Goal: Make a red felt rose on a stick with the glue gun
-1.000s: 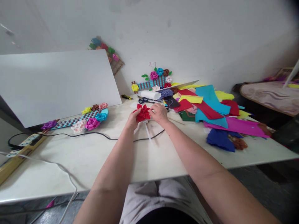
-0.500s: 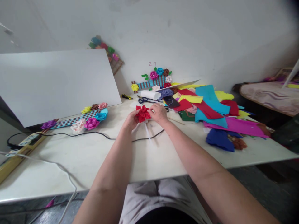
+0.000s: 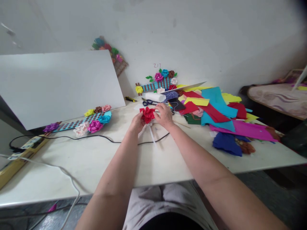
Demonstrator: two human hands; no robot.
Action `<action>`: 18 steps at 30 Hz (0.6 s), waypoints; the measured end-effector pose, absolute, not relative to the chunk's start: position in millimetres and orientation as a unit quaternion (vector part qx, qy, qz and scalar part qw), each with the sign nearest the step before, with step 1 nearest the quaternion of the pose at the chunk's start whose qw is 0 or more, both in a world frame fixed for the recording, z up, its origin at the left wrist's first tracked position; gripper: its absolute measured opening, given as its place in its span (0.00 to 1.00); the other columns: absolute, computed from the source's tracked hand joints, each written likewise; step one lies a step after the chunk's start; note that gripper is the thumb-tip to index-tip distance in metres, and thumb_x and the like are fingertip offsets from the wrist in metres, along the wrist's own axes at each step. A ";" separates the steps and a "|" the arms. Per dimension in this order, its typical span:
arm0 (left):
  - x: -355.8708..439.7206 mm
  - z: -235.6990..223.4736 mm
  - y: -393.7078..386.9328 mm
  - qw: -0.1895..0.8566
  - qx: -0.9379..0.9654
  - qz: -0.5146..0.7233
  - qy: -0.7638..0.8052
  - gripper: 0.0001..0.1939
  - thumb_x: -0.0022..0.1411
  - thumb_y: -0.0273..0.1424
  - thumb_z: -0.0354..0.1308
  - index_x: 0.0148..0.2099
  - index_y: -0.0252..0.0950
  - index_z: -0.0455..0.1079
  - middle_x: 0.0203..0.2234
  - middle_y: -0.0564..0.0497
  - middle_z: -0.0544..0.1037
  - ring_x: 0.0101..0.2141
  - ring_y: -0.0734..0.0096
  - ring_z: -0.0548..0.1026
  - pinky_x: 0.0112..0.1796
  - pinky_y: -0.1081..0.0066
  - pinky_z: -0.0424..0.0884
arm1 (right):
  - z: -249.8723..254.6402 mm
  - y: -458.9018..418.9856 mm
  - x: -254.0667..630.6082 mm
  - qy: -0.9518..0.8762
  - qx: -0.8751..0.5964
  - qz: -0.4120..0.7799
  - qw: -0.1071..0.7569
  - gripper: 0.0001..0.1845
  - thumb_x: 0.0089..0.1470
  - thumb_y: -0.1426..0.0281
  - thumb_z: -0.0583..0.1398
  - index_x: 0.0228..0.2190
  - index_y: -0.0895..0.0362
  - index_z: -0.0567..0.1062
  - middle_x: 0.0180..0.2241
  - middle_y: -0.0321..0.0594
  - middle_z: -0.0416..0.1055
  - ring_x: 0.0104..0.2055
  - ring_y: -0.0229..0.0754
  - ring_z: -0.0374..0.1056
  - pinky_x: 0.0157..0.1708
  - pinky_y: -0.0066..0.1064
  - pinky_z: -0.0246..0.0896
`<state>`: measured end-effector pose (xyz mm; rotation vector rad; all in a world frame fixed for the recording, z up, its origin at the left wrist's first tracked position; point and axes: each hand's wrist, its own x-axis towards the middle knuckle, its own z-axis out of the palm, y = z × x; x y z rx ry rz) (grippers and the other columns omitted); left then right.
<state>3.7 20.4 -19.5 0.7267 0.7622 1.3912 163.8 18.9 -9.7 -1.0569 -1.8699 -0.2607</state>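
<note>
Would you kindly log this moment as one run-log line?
Left hand: holding red flower | Right hand: fingertips at petal edge | Beyond hands: scissors, white roll | Right side: coloured sheets

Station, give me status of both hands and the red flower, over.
Left hand and right hand both on red flower. Flower above table. White strip and black cable just below, nothing covering flower's front.
</note>
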 end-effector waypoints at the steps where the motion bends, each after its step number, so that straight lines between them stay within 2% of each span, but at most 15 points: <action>1: 4.1 -19.4 20.5 0.641 0.315 0.617 0.330 0.07 0.65 0.30 0.54 0.39 0.32 0.71 0.30 0.47 0.79 0.29 0.69 0.77 0.36 0.69 0.74 | -9.3 17.8 163.0 -0.764 -0.429 -0.110 0.469 0.11 0.51 0.70 0.60 0.37 0.57 0.77 0.45 0.49 0.72 0.48 0.51 0.65 0.48 0.42 0.56; 7: 9.4 -16.4 17.1 0.636 0.325 0.631 0.304 0.08 0.67 0.30 0.53 0.41 0.31 0.71 0.27 0.49 0.78 0.27 0.73 0.76 0.34 0.73 0.73 | -7.7 11.9 156.2 -0.785 -0.410 -0.118 0.449 0.10 0.51 0.66 0.62 0.36 0.56 0.78 0.48 0.48 0.70 0.48 0.52 0.63 0.48 0.43 0.54; 11: 14.0 -14.2 15.0 0.629 0.321 0.640 0.304 0.07 0.66 0.29 0.54 0.38 0.32 0.70 0.25 0.50 0.77 0.24 0.74 0.75 0.29 0.75 0.70 | -8.1 10.6 152.8 -0.785 -0.420 -0.112 0.442 0.07 0.51 0.67 0.63 0.34 0.55 0.78 0.50 0.46 0.70 0.48 0.51 0.63 0.47 0.43 0.54; 18: 18.7 -15.2 14.4 0.624 0.335 0.639 0.301 0.07 0.65 0.30 0.56 0.35 0.32 0.69 0.23 0.52 0.76 0.22 0.77 0.73 0.28 0.77 0.70 | -7.6 8.2 149.7 -0.776 -0.434 -0.106 0.446 0.05 0.52 0.68 0.62 0.32 0.54 0.78 0.51 0.45 0.70 0.48 0.51 0.63 0.45 0.42 0.56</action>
